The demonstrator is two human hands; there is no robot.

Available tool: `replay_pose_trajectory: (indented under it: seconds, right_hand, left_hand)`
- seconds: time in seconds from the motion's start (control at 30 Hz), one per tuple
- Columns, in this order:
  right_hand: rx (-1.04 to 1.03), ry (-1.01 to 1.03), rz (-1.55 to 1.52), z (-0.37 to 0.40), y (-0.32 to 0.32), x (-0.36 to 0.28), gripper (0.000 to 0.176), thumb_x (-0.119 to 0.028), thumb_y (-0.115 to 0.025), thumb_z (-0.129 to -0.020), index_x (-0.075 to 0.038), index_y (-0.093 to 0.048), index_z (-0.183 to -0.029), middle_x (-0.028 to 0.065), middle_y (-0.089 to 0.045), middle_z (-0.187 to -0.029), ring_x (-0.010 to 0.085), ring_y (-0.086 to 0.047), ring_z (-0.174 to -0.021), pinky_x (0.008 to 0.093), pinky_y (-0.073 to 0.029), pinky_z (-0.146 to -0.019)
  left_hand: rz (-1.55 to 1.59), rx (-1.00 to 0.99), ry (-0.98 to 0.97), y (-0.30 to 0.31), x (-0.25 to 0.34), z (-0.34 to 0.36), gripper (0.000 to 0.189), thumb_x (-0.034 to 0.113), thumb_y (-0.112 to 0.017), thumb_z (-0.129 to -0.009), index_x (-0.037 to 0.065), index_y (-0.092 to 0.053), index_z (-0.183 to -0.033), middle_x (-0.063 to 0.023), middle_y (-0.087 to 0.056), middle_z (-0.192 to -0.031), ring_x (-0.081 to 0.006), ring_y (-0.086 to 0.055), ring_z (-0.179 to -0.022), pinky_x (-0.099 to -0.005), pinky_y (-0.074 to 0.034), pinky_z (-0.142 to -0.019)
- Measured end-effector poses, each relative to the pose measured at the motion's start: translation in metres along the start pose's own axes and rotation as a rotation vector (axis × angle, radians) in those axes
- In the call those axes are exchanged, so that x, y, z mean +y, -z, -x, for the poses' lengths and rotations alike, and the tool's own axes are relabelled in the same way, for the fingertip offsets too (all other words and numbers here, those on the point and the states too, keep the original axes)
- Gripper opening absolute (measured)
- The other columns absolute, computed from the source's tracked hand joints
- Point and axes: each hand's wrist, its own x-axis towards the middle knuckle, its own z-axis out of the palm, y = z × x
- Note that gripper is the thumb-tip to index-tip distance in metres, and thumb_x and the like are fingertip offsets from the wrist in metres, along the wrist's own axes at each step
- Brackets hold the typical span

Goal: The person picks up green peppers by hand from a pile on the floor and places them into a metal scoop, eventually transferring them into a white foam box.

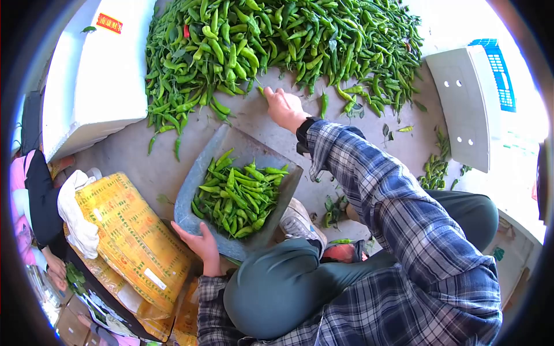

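Note:
A grey scoop-shaped pan lies on the floor in front of me, with a heap of green chili peppers inside. My left hand is at its near left edge, thumb and fingers spread apart; whether it bears on the rim is hard to tell. Beyond the pan, my right hand reaches to the front of a large pile of green peppers. Its fingertips are pinched together on a small green pepper, mostly hidden by the fingers.
White foam boxes stand at left and right, with a blue crate behind the right one. A yellow-taped carton holds a white cloth. Another person's hand shows at far left. Loose peppers and leaves dot the floor.

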Motion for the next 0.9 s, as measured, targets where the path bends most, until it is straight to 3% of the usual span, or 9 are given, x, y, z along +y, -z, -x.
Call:
replay_pose_trajectory:
  seconds: [0.23, 0.27, 0.3, 0.37, 0.5, 0.53, 0.63, 0.7, 0.9]
  right_hand:
    - [-0.178, 0.139, -0.258, 0.029, -0.011, -0.015, 0.036, -0.028, -0.059, -0.071, -0.003, -0.058, -0.096, 0.0196, -0.064, -0.078, 0.0333, -0.063, -0.078, 0.0403, -0.051, -0.072]
    - [-0.687, 0.077, -0.579, 0.046, 0.015, -0.026, 0.045, -0.037, -0.06, -0.071, -0.008, -0.059, -0.104, 0.016, -0.065, -0.081, 0.0344, -0.062, -0.079, 0.0392, -0.051, -0.072]
    - [-0.687, 0.074, -0.573, 0.053, 0.021, -0.025, 0.045, -0.037, -0.06, -0.071, -0.008, -0.059, -0.104, 0.016, -0.065, -0.081, 0.0344, -0.062, -0.079, 0.0392, -0.051, -0.072]
    - [-0.302, 0.35, -0.247, 0.06, 0.034, -0.02, 0.046, -0.043, -0.06, -0.071, -0.014, -0.06, -0.107, 0.0122, -0.066, -0.08, 0.0318, -0.063, -0.079, 0.0394, -0.051, -0.071]
    - [0.196, -0.231, -0.039, 0.002, 0.061, 0.049, 0.028, -0.025, -0.055, -0.078, -0.008, -0.049, -0.099, 0.0202, -0.059, -0.077, 0.0329, -0.062, -0.074, 0.0447, -0.051, -0.065]
    - [0.318, -0.252, 0.016, 0.0, 0.066, 0.058, 0.035, -0.023, -0.059, -0.077, -0.007, -0.048, -0.106, 0.0219, -0.055, -0.092, 0.037, -0.059, -0.085, 0.0456, -0.05, -0.07]
    - [0.238, -0.238, 0.047, -0.004, 0.061, 0.061, 0.056, -0.026, -0.064, -0.075, -0.01, -0.041, -0.123, 0.0305, -0.042, -0.111, 0.0433, -0.049, -0.101, 0.0469, -0.048, -0.076]
    - [0.327, -0.164, 0.166, -0.004, 0.031, 0.059, 0.05, -0.022, -0.061, -0.076, -0.011, -0.041, -0.121, 0.0298, -0.043, -0.104, 0.0441, -0.05, -0.093, 0.0479, -0.049, -0.073]
    - [0.017, 0.202, 0.103, 0.045, 0.029, 0.051, 0.04, -0.019, -0.056, -0.076, -0.014, -0.053, -0.116, 0.0215, -0.052, -0.105, 0.0382, -0.053, -0.095, 0.0418, -0.047, -0.078]
  left_hand:
    - [0.298, -0.052, 0.229, -0.001, 0.014, -0.002, 0.072, 0.0, -0.051, -0.079, 0.004, -0.012, -0.139, -0.0282, -0.03, -0.134, -0.0413, -0.038, -0.119, -0.0435, -0.032, -0.099]
    - [0.3, -0.052, 0.227, -0.001, 0.014, 0.0, 0.073, -0.001, -0.051, -0.078, 0.004, -0.012, -0.139, -0.0281, -0.032, -0.133, -0.0417, -0.04, -0.117, -0.0436, -0.033, -0.098]
    - [0.306, -0.054, 0.229, -0.003, 0.01, 0.001, 0.073, -0.001, -0.051, -0.078, 0.004, -0.012, -0.139, -0.0281, -0.032, -0.133, -0.0417, -0.04, -0.117, -0.0436, -0.033, -0.098]
    - [0.248, -0.024, 0.173, -0.007, 0.003, 0.001, 0.073, -0.002, -0.051, -0.077, 0.005, -0.012, -0.139, -0.0287, -0.033, -0.131, -0.0417, -0.041, -0.116, -0.0439, -0.034, -0.097]
    - [0.244, -0.016, 0.206, -0.005, 0.011, -0.001, 0.074, -0.003, -0.05, -0.076, 0.007, -0.012, -0.139, -0.0298, -0.036, -0.129, -0.0426, -0.043, -0.114, -0.0443, -0.035, -0.096]
    - [0.242, -0.016, 0.206, -0.005, 0.01, -0.002, 0.074, -0.003, -0.05, -0.076, 0.007, -0.012, -0.139, -0.0298, -0.036, -0.129, -0.0426, -0.043, -0.114, -0.0443, -0.035, -0.096]
    - [0.222, -0.035, 0.236, -0.008, 0.01, -0.001, 0.074, -0.003, -0.049, -0.076, 0.008, -0.012, -0.139, -0.0304, -0.038, -0.127, -0.0442, -0.044, -0.112, -0.0452, -0.036, -0.094]
    - [0.228, -0.032, 0.256, -0.006, 0.012, -0.002, 0.073, -0.002, -0.048, -0.076, 0.008, -0.012, -0.139, -0.0309, -0.039, -0.125, -0.0455, -0.045, -0.11, -0.0459, -0.037, -0.093]
    - [0.174, -0.018, 0.178, -0.01, 0.002, 0.001, 0.073, -0.002, -0.048, -0.077, 0.007, -0.012, -0.139, -0.0326, -0.038, -0.126, -0.0454, -0.044, -0.112, -0.046, -0.037, -0.093]
